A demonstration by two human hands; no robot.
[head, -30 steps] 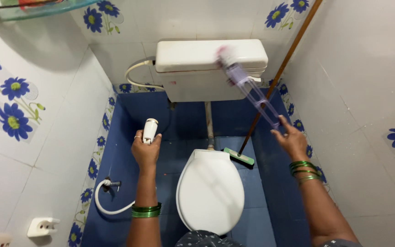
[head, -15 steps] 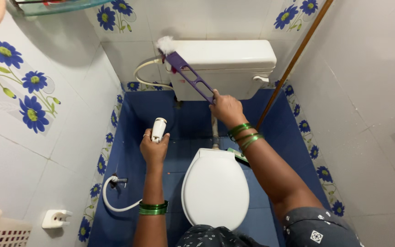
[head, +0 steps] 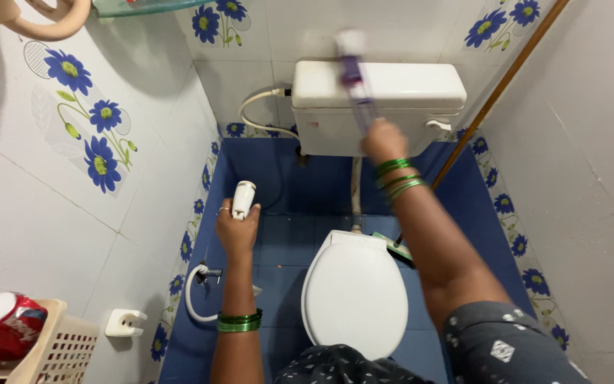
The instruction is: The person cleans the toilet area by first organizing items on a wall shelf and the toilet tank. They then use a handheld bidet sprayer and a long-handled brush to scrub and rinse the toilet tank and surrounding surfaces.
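Purple brush [head: 354, 78] is gripped by the right hand [head: 384, 141] over the white cistern [head: 378, 92]; a spray nozzle [head: 243, 200] is clasped in the left hand [head: 236, 231].

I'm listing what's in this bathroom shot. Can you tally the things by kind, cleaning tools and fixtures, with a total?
Brushes: 1, purple, in the right hand, on the tank
Sprayers: 1, white, in the left hand
Brooms: 1, leaning in the corner
Toilets: 1, lid shut
Tanks: 1
Baskets: 1
Total: 6
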